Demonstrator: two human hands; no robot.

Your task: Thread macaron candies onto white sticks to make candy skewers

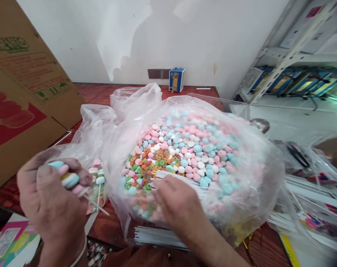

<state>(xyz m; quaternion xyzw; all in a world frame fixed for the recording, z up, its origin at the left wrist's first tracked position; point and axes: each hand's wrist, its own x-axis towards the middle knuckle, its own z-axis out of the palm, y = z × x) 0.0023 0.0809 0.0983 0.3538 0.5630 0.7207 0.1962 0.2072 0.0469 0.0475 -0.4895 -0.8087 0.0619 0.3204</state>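
Left hand (53, 198) has its grip closed round a half-built candy skewer, i.e. pastel disc sweets (blue, pink, yellow, white) threaded on a thin white plastic stick (69, 180); thumb and fingers are curled tight over the sweets, w/ the stick's bare end poking out down-right toward the surface. Right hand (178, 205) is inside the big clear plastic bag (257, 178), fingers bent and loosely spread, tips resting on the bundle of thin white sticks (182, 178) lying on top of the candy; can't tell if anything is actually pinched, as the fingertips are hidden by the hand's own back. Step in hand looks like threading/assembly: one hand keeps the skewer, the other fetches the next part. Next move prob. calls for a fine pinch on a single piece w/o dragging neighbours, then lining it up w/ the stick end. Around the right hand: heaped pink, blue and white button candies (196, 148) plus small orange/green ring candies (148, 159). A smaller clear bag (94, 126) just left holds finished skewers (97, 176). More white sticks (157, 237) lie under the big bag's near edge on the red-brown wooden surface (96, 94). Brown cardboard box (23, 92) stands at far left.
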